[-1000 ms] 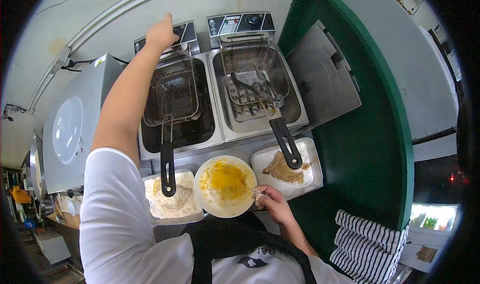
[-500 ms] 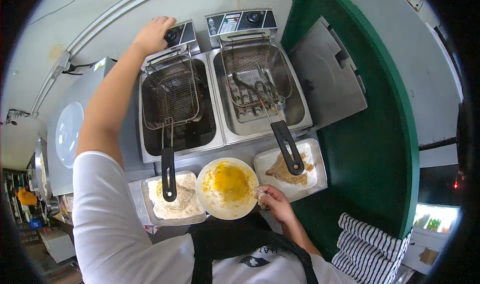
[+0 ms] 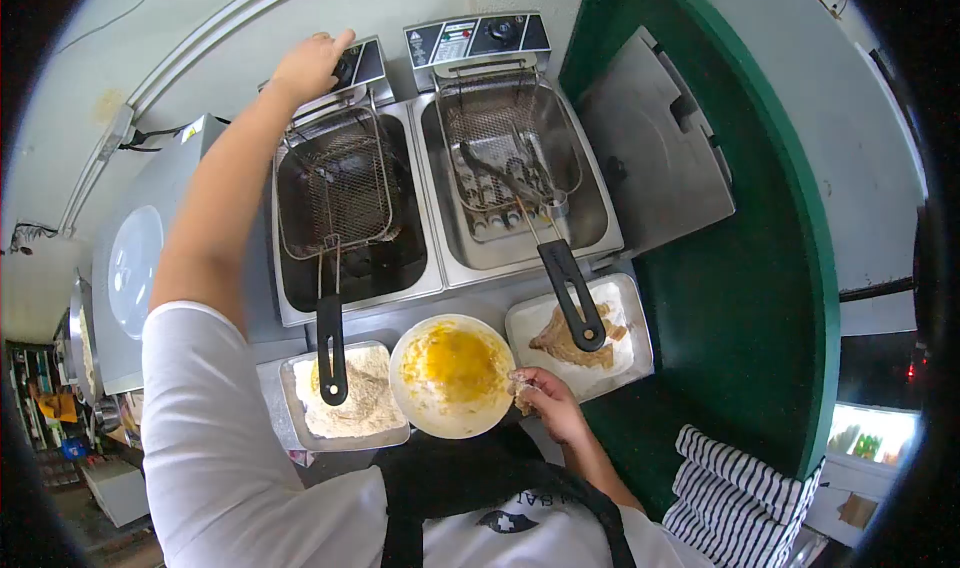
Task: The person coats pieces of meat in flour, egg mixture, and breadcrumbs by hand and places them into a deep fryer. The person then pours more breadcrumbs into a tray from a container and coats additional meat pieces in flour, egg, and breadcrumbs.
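There are two baskets (image 3: 340, 193), two fryer tanks (image 3: 500, 258), one yellow-smeared bowl (image 3: 412, 400).

Shiny, smooth steel forms the twin fryers (image 3: 442, 268); their baskets (image 3: 345, 188) are wire mesh, with matt black plastic handles (image 3: 330, 353). The control panel (image 3: 371, 63) looks slick. The pale bowl (image 3: 472, 426) is smooth, its yellow coating (image 3: 450, 360) wet and glossy. The flour (image 3: 350, 415) looks dry, powdery; the striped towel (image 3: 735, 503) is woven cloth.

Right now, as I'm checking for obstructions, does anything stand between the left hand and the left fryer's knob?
Nothing visible does: the left hand is right beside the knob, though contact is unclear. The left basket sits lower in the picture, out of the way.
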`<state>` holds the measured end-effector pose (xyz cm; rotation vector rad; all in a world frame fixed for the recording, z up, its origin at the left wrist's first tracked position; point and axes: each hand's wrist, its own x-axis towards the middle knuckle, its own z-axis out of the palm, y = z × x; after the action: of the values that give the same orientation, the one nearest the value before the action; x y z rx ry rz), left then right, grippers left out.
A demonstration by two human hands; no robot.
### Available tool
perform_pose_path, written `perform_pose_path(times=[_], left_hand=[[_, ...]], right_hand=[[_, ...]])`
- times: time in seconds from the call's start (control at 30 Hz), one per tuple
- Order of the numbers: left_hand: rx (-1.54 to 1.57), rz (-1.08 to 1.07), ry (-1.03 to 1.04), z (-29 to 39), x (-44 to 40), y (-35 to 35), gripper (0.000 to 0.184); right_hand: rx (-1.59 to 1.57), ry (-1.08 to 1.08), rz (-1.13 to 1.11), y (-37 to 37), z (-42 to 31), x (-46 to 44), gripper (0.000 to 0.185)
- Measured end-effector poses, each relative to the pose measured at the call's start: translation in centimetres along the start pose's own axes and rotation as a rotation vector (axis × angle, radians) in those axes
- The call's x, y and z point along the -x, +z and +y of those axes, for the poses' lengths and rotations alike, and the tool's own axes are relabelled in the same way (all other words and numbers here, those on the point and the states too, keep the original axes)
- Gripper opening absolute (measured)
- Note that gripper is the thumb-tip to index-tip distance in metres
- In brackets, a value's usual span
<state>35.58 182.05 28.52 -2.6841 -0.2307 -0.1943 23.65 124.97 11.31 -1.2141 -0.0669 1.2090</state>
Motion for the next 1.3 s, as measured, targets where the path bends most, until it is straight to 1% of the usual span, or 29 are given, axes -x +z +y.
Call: perform_pose_path(times=[0.03, 0.17, 0.23, 0.33, 0.43, 0.47, 0.53, 0.6, 0.63, 0.7, 0.73, 0.87, 0.93, 0.97, 1.0, 1.03, 1.1, 1.13, 1.17, 1.23, 1.27, 1.3], left_hand=[[-0.049, 0.022, 0.128, -0.5, 0.0, 0.2, 0.041], [-0.222, 0.016, 0.341, -0.6, 0.2, -0.2, 0.028], [-0.267, -0.026, 0.471, -0.6, 0.6, -0.8, 0.025], [-0.339, 0.034, 0.629, -1.3, 1.1, -0.1, 0.025], [-0.375, 0.134, 0.674, -1.3, 1.0, 0.5, 0.027], [-0.376, 0.109, 0.625, -1.1, 1.3, 0.2, 0.035], [-0.322, 0.38, 0.648, -1.9, 1.5, 0.1, 0.032], [-0.294, 0.031, 0.454, -1.3, 3.0, -4.5, 0.047], [-0.315, 0.279, 0.513, -2.0, 4.6, -5.2, 0.045], [-0.291, 0.341, 0.53, -2.0, 7.7, -9.1, 0.043], [-0.21, 0.433, 0.588, -1.9, 9.9, -11.4, 0.038], [-0.22, 0.547, 0.536, -0.8, 20.6, -20.9, 0.036], [-0.21, 0.6, 0.52, -1.3, 26.7, -23.2, 0.039], [-0.194, 0.612, 0.493, -1.6, 30.2, -23.9, 0.036], [-0.177, 0.624, 0.467, -1.8, 33.7, -24.6, 0.034], [-0.142, 0.622, 0.414, -1.5, 37.9, -25.3, 0.027], [0.044, 0.65, 0.413, -1.3, 44.5, -24.7, 0.026], [0.112, 0.661, 0.382, -1.2, 47.7, -23.5, 0.028], [0.189, 0.663, 0.355, -0.8, 50.8, -21.7, 0.029], [0.349, 0.504, 0.191, 0.9, 56.5, -18.2, 0.036], [0.415, 0.433, 0.083, 2.3, 58.7, -15.5, 0.036], [0.482, 0.361, -0.026, 3.8, 60.7, -12.8, 0.035]], right_hand=[[0.007, 0.001, 0.004, -0.1, 0.0, 0.1, 0.031], [0.017, -0.015, 0.014, -0.1, 0.4, -0.2, 0.032], [0.04, -0.017, 0.014, -0.2, 0.7, -0.3, 0.032], [0.081, 0.005, 0.007, -0.3, 0.8, -0.5, 0.031], [0.068, 0.009, 0.002, 0.0, 1.1, -0.8, 0.03], [0.085, 0.007, -0.004, 0.0, 1.3, -0.9, 0.03], [0.125, -0.029, 0.001, 0.8, 1.6, -0.9, 0.028], [0.221, -0.051, 0.033, 2.6, 0.6, -0.6, 0.027], [0.271, -0.065, 0.047, 3.5, 0.3, -0.2, 0.027], [0.318, -0.064, 0.014, 4.5, 0.4, 0.2, 0.027], [0.34, -0.07, 0.002, 5.3, 0.6, 0.3, 0.026], [0.405, -0.078, 0.0, 10.1, 2.9, 0.4, 0.026], [0.507, -0.092, -0.04, 13.4, 4.4, 0.3, 0.026], [0.56, -0.103, -0.062, 15.2, 5.2, 0.2, 0.026], [0.63, -0.284, -0.093, 16.9, 6.6, -0.1, 0.028], [0.798, -0.336, -0.077, 18.9, 7.1, -0.2, 0.03], [1.127, -0.462, -0.028, 22.5, 7.3, -1.1, 0.033], [1.228, -0.656, -0.004, 22.8, 8.8, -2.7, 0.031], [1.346, -0.624, 0.039, 23.4, 9.7, -3.9, 0.031], [1.57, -0.537, 0.132, 24.4, 11.2, -6.5, 0.031], [1.653, -0.382, 0.164, 24.2, 12.4, -8.3, 0.028], [1.7, -0.372, 0.176, 24.1, 13.2, -9.3, 0.027]])
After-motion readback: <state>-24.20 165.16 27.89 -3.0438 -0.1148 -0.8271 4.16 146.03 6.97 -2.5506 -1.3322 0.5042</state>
